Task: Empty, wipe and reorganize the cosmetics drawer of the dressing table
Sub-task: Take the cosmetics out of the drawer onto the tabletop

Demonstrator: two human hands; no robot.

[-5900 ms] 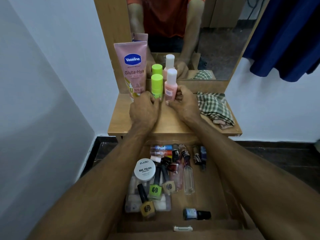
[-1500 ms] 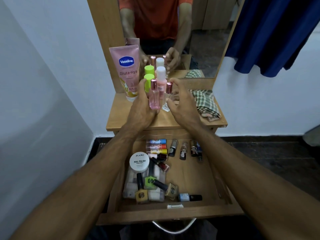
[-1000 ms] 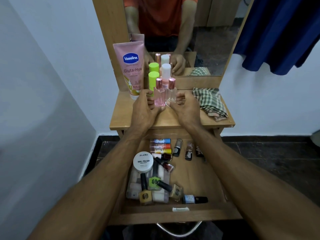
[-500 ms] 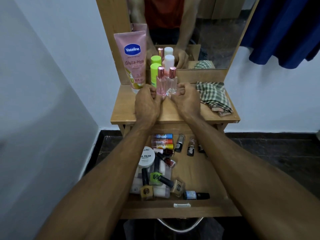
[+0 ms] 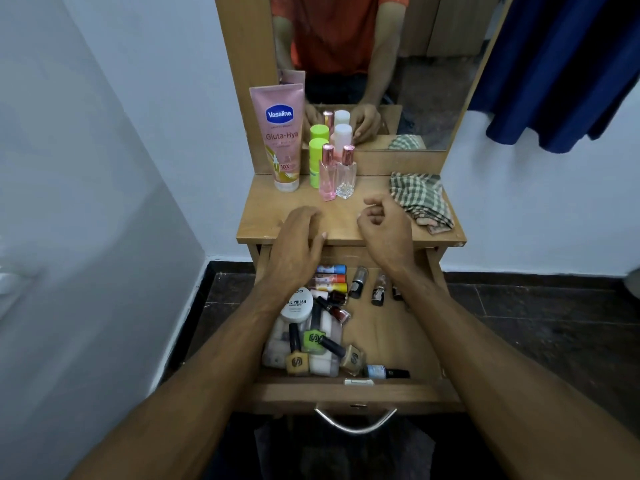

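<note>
The drawer (image 5: 349, 393) is pulled open below the tabletop (image 5: 270, 220), with polish bottles (image 5: 313, 339) left inside. Two perfume bottles (image 5: 336, 174) are stood on the tabletop. Nothing is held: the left hand (image 5: 299, 239) and right hand (image 5: 386, 228) are loosely curled above its front edge.

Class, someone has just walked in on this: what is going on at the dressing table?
A person is emptying the open drawer onto the tabletop. The Vaseline tube, green bottles and two pink-capped perfume bottles already stand there. Both hands, left and right, hold nothing. Nail polishes remain inside; the checked cloth lies unused.
</note>
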